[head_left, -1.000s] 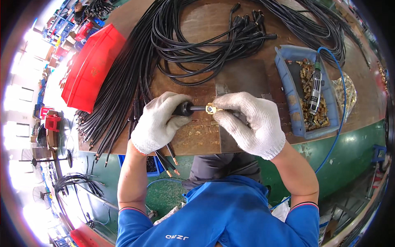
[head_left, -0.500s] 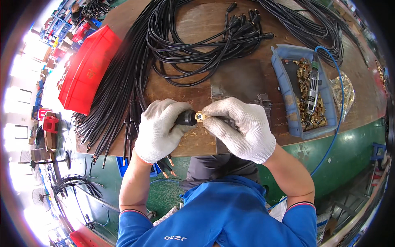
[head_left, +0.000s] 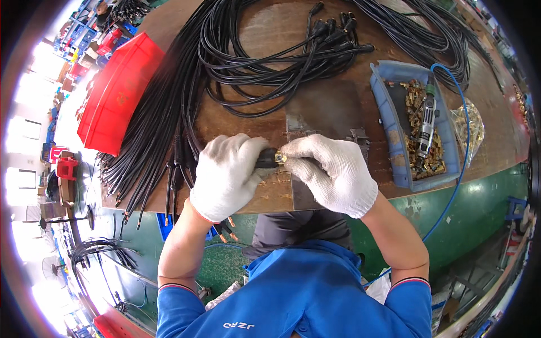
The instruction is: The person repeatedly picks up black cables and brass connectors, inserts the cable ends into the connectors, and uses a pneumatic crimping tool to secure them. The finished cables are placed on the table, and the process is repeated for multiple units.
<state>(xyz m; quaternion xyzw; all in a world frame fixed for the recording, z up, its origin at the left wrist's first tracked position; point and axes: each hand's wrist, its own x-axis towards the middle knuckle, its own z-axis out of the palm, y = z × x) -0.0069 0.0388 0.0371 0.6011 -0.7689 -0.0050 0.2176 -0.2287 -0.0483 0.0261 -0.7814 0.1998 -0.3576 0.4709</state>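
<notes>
In a white knit glove, my left hand (head_left: 226,176) is closed around a black rubber sleeve (head_left: 265,159) near the table's front edge. A small brass fitting (head_left: 280,158) sits at the sleeve's right end. My right hand (head_left: 332,173), gloved too, pinches that fitting between thumb and forefinger. The fingers cover part of both pieces, so how deep the fitting sits in the sleeve cannot be seen. Stripped copper ends of black cables (head_left: 224,232) show below my left wrist, past the table edge.
A blue bin (head_left: 389,141) on the right holds brass fittings and a pneumatic tool (head_left: 428,127) with a blue air hose (head_left: 465,132). Beside it lies a clear bag (head_left: 469,127). Black cables (head_left: 248,50) cover the table's far and left parts, near a red bin (head_left: 119,93).
My left hand has shifted slightly right with the black sleeve, and less of the sleeve shows. The brass fitting has turned and moved a little to the right. My right hand stays nearly in place.
</notes>
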